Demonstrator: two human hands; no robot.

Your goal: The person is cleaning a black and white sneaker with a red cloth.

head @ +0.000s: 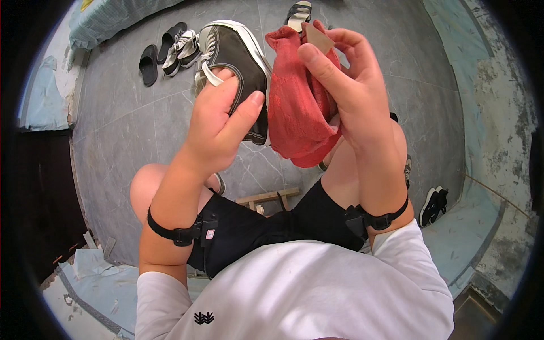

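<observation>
My left hand holds a dark canvas sneaker with white laces and a white sole, its fingers inside the shoe's opening and its thumb on the outside near the heel. Beside the sole, my right hand grips a folded red cloth at its upper end. A small flat beige piece shows between the thumb and fingers, by the cloth's top. The cloth hangs alongside the sneaker's sole; whether they touch is hard to tell. The left fingertips are hidden in the shoe.
Black slippers and a pair of black-and-white sneakers lie on the grey tiled floor ahead. A strapped sandal is beyond the cloth. Black shoes stand at right. A low wooden stool shows between my legs.
</observation>
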